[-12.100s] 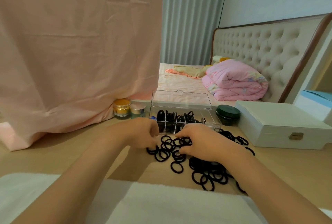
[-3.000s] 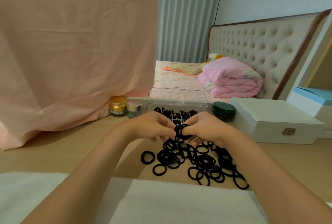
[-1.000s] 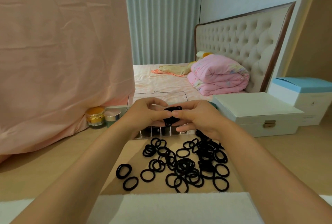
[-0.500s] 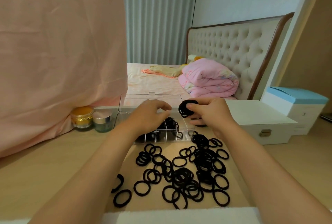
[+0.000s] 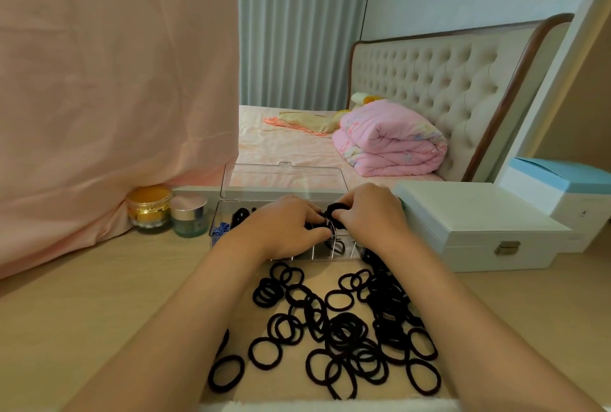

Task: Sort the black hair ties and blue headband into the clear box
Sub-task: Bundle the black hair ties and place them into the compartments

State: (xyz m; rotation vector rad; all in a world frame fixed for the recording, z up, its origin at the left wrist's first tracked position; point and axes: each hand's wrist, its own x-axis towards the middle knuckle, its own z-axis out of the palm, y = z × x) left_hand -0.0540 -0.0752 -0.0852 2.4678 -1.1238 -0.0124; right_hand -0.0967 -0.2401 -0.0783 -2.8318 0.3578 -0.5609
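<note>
Bundle [image 5: 334,212] pinched in right hand [image 5: 370,217], left hand [image 5: 285,230] curled alongside with grip unclear, should seat fully between dividers [image 5: 333,244] of box [image 5: 317,255], 12 o'clock from loose ties [image 5: 345,329].

Gold jar [image 5: 149,208] beside silver-lidded jar [image 5: 189,216] at the pink drape [image 5: 115,81] — white latched case [image 5: 476,226], folded quilt [image 5: 390,140] beyond.

Soft, even, rather dim indoor light; its source cannot be told. Faint, blurred shadows lie on the bench [image 5: 82,312] between the forearms. The clear box [image 5: 284,180] lid carries a weak sheen. The black hair ties [image 5: 344,332] read as flat, textureless loops. Wide-angle distortion bows the headboard [image 5: 446,81] at the far right.
</note>
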